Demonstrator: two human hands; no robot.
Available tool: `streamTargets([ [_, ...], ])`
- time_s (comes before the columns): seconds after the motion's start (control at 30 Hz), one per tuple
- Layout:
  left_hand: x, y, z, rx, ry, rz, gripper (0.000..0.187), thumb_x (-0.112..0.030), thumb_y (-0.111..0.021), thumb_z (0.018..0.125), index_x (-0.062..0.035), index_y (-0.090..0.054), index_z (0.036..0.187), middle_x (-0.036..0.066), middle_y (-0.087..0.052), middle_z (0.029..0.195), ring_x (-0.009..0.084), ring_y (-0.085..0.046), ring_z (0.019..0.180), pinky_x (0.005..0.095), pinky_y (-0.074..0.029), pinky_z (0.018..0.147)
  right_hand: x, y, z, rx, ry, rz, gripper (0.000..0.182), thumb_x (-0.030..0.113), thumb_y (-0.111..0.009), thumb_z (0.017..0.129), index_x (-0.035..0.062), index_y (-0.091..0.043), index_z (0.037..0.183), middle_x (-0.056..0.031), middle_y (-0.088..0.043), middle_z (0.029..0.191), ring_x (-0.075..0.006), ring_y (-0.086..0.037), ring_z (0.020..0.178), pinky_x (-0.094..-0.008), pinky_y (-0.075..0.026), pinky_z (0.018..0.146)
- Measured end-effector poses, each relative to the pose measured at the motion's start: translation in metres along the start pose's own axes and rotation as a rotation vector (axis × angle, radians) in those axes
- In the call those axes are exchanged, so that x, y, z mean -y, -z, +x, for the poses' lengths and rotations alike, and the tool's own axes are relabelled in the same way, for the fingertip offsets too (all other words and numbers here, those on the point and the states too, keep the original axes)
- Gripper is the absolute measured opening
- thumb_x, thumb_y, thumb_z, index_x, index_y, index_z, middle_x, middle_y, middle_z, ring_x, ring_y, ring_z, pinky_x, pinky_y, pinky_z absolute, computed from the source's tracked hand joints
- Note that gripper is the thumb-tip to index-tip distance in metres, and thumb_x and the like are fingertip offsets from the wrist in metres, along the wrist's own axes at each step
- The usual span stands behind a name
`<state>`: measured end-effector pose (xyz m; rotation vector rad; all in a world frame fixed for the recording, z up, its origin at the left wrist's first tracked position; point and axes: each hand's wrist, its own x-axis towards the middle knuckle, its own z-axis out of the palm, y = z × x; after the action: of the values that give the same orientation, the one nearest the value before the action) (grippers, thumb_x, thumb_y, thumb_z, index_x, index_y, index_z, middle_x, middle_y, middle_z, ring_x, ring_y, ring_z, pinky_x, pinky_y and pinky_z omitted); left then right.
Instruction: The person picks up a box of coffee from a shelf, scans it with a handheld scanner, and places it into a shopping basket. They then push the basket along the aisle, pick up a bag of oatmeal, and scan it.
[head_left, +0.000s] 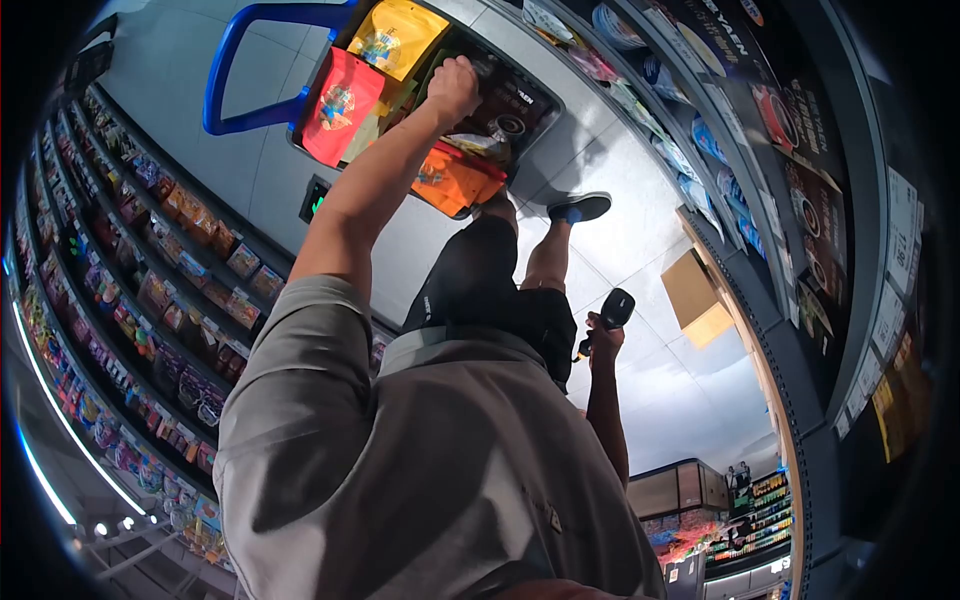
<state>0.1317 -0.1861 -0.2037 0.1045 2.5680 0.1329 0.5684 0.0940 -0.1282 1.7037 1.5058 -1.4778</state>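
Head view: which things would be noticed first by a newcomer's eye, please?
Probably the bright yellow packet, red packet and orange packet in the blue-handled cart at the top, where the left hand reaches in. Next, perhaps, the black handheld scanner in the right hand, right of centre.

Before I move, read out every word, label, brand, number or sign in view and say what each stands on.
"LYAEN", preceding lettering unclear: dark shelf panel.
"YAEN", start unclear: dark package in the basket.
Too small or blurred to read: print on the yellow pouch, red pouch and orange pouch, price labels, shorts and handheld device.
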Motion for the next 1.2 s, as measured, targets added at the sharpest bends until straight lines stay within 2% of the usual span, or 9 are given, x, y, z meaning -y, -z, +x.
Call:
streamTargets([
  [0.13,-0.004,0.01,0.003,-0.006,-0.031,0.021,0.046,-0.019,-0.071,0.069,0.0018,-0.048,0.103,0.023,-0.055,0.104,0.0378,-0.058,0.099,0.0415,-0.05,0.083,-0.004,-0.005,-0.002,-0.018,0.053,0.036,0.013,0.005,-0.069,0.073,0.0078,-0.06,0.082,0.0027,-0.055,0.064,-0.0048,-0.048,0.05,-0.0198,-0.035,0.044],
  [0.33,-0.011,0.025,-0.002,-0.015,-0.083,0.064,0.046,-0.022,-0.07,0.069,0.0011,-0.049,0.103,0.022,-0.057,0.103,0.0383,-0.059,0.095,0.0427,-0.05,0.082,-0.01,-0.01,-0.002,-0.033,0.063,0.087,0.014,0.005,-0.07,0.072,0.0071,-0.06,0.083,0.0006,-0.059,0.068,-0.006,-0.052,0.053,-0.0212,-0.04,0.047],
  [0.53,-0.025,0.073,-0.036,-0.038,-0.165,0.108,0.041,-0.019,-0.067,0.071,0.0017,-0.051,0.102,0.022,-0.058,0.1,0.0364,-0.06,0.095,0.0415,-0.051,0.08,-0.005,-0.006,-0.013,-0.022,0.093,0.106,0.013,0.006,-0.069,0.074,0.0045,-0.061,0.084,-0.0018,-0.061,0.07,-0.0073,-0.053,0.055,-0.0223,-0.042,0.05],
  [0.6,-0.024,0.086,-0.047,-0.033,-0.175,0.122,0.038,-0.019,-0.064,0.074,0.0026,-0.051,0.103,0.021,-0.058,0.1,0.035,-0.06,0.094,0.0415,-0.051,0.078,0.003,-0.003,-0.019,-0.031,0.1,0.001,0.016,0.016,-0.072,0.075,0.0054,-0.061,0.079,-0.0035,-0.062,0.07,-0.0106,-0.058,0.061,-0.0237,-0.043,0.054],
  [0.77,-0.015,0.107,-0.07,-0.098,-0.281,0.149,0.036,-0.019,-0.062,0.076,0.0031,-0.05,0.101,0.021,-0.058,0.096,0.0356,-0.061,0.091,0.0422,-0.052,0.075,0.007,0.004,-0.027,-0.022,0.206,0.086,0.022,0.021,-0.074,0.072,0.0033,-0.061,0.078,-0.0047,-0.061,0.069,-0.0124,-0.058,0.061,-0.0256,-0.044,0.054],
  [0.83,-0.013,0.114,-0.08,-0.159,-0.303,0.076,0.042,-0.024,-0.071,0.072,0.0013,-0.047,0.097,0.023,-0.057,0.091,0.0395,-0.06,0.085,0.0442,-0.051,0.075,0.007,0.007,-0.033,-0.054,0.229,0.098,0.023,0.021,-0.074,0.072,0.0028,-0.061,0.078,-0.0049,-0.061,0.069,-0.0128,-0.058,0.061,-0.0262,-0.044,0.054],
  [1.0,-0.017,0.153,-0.117,-0.184,-0.328,0.015,0.048,-0.034,-0.068,0.074,0.004,-0.049,0.096,0.024,-0.058,0.088,0.0397,-0.059,0.086,0.0453,-0.049,0.073,0.01,0.011,-0.049,-0.083,0.261,0.151,0.023,0.021,-0.073,0.072,0.0027,-0.06,0.079,-0.0048,-0.06,0.069,-0.0131,-0.057,0.06,-0.0268,-0.044,0.054],
  [1.17,-0.018,0.186,-0.15,-0.192,-0.412,-0.115,0.051,-0.03,-0.069,0.068,0.0063,-0.05,0.098,0.026,-0.06,0.087,0.0376,-0.06,0.086,0.043,-0.048,0.073,0.017,0.019,-0.066,-0.179,0.334,0.126,0.019,0.018,-0.072,0.073,0.0026,-0.062,0.077,-0.0034,-0.059,0.066,-0.0114,-0.055,0.057,-0.0256,-0.042,0.052],
  [1.2,-0.023,0.194,-0.159,-0.148,-0.361,-0.238,0.054,-0.031,-0.068,0.067,0.0084,-0.051,0.1,0.026,-0.061,0.087,0.0372,-0.061,0.086,0.0422,-0.049,0.074,0.021,0.022,-0.066,-0.206,0.358,0.096,0.018,0.017,-0.071,0.073,0.0026,-0.062,0.076,-0.0028,-0.059,0.065,-0.0106,-0.054,0.055,-0.025,-0.041,0.051],
])
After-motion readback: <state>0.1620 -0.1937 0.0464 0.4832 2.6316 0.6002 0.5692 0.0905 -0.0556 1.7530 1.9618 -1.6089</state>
